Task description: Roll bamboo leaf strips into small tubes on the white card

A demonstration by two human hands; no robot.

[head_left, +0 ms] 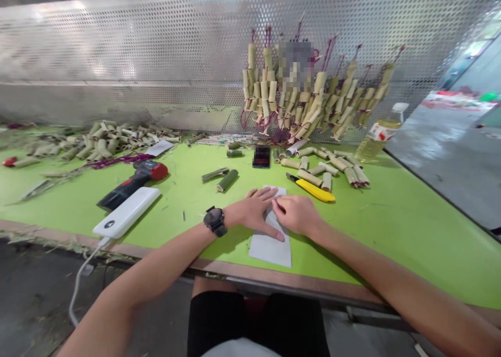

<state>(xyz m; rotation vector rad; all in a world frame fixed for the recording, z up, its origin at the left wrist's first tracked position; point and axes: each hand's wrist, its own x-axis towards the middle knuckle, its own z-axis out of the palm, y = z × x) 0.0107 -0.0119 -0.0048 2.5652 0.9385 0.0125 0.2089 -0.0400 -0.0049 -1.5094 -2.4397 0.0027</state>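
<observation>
A long white sheet (270, 250), which looks like folded paper, lies on the green tabletop (219, 247) in front of me. My left hand (256, 211) rests flat across it, with the thumb and fingers spread. Close beside those fingers, over the same sheet, is my right hand (297, 214); its fingers are curled into a pinch, and anything between them is hidden. A yellow utility knife (315, 189) lies just beyond my right hand. Cut green bamboo pieces (227, 180) are on the table past my left hand.
To the left lie a cordless drill (135, 183) and a white power bank (127, 212) with a cable. Bamboo tubes (104, 143) are heaped behind them. Strung bamboo bundles (270, 96) hang on the perforated metal panel (164, 49). An oil bottle (378, 138) stands at the back right.
</observation>
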